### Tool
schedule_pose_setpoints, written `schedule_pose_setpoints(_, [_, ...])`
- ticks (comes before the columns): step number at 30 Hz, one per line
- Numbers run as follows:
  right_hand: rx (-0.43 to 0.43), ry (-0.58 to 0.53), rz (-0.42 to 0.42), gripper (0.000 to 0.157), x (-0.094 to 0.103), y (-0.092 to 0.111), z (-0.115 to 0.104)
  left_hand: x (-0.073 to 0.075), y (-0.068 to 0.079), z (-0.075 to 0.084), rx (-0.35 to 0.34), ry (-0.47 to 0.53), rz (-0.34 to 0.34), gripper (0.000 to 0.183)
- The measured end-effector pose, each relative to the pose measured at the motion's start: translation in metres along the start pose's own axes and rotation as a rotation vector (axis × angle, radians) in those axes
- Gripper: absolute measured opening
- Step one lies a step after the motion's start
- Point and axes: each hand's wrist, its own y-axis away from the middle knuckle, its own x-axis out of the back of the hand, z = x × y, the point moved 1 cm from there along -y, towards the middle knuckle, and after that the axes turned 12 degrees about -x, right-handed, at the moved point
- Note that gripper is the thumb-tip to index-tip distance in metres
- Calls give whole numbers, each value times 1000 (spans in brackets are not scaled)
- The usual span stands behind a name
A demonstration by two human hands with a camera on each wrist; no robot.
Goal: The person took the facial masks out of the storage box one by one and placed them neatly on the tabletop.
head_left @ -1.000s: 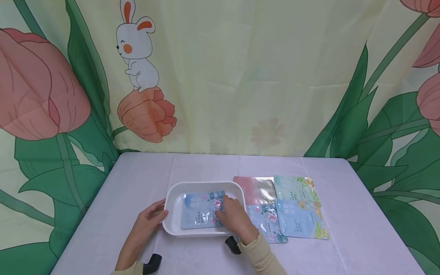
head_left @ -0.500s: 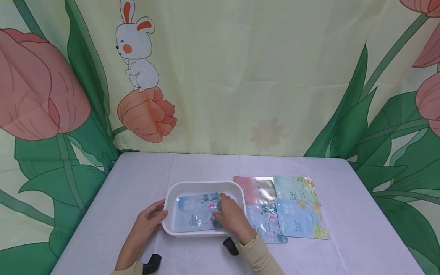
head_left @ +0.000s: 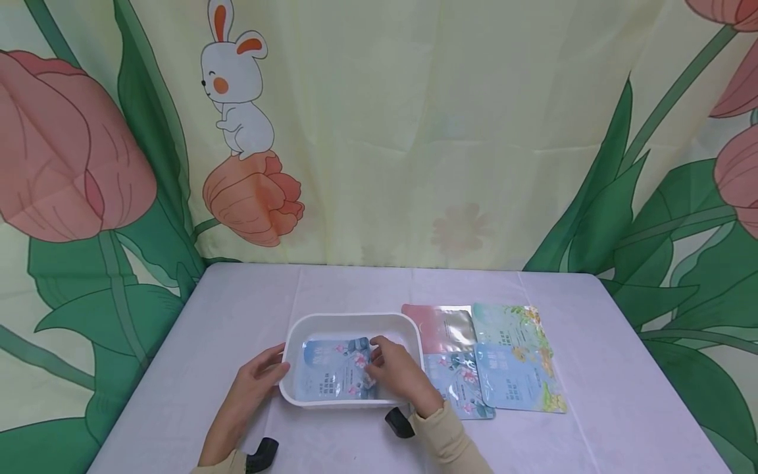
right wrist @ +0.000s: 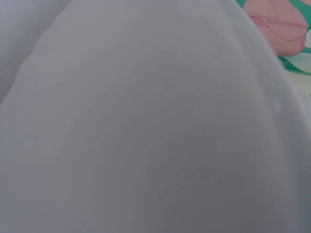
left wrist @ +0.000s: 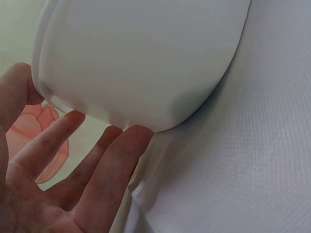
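Note:
A white plastic tray (head_left: 349,318) stands on the table. In it lies a flat, shiny blue sachet (head_left: 334,372) printed with pink flowers, like a sheet-mask packet. My left hand (head_left: 253,383) holds the tray's left end. In the left wrist view the thumb is at the tray's rim and the fingertips (left wrist: 138,133) touch the outer wall. Over the tray's right side is my right hand (head_left: 403,374), its index finger and thumb spread apart at the sachet's right edge. The right wrist view shows mostly the tray's pale outer wall (right wrist: 146,121), with that hand out of sight.
Right of the tray several similar sachets lie in two columns: a pink one (head_left: 435,326), a green one (head_left: 503,324), a blue floral one (head_left: 454,382) and a blue-yellow one (head_left: 514,378). A white cloth covers the table (head_left: 355,289). A printed curtain (head_left: 379,131) hangs behind.
My right hand has slid the blue sachet leftward and toward the near side of the tray, then its fingers have spread from the edge. The left hand and tray have stayed put.

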Motion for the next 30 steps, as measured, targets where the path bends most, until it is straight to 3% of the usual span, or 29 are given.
schedule_pose_setpoints(8, [-2, -36, -90, 37, -2, -1, 2, 0, 0, -1, -18, 12, -2, 64])
schedule_pose_setpoints(19, [20, -19, -63, 36, -2, 0, 0, 0, 1, 1, -18, -5, -5, 64])
schedule_pose_setpoints(30, [10, -103, -33, 41, 5, 6, -4, 1, 1, 0, -28, -1, -8, 67])
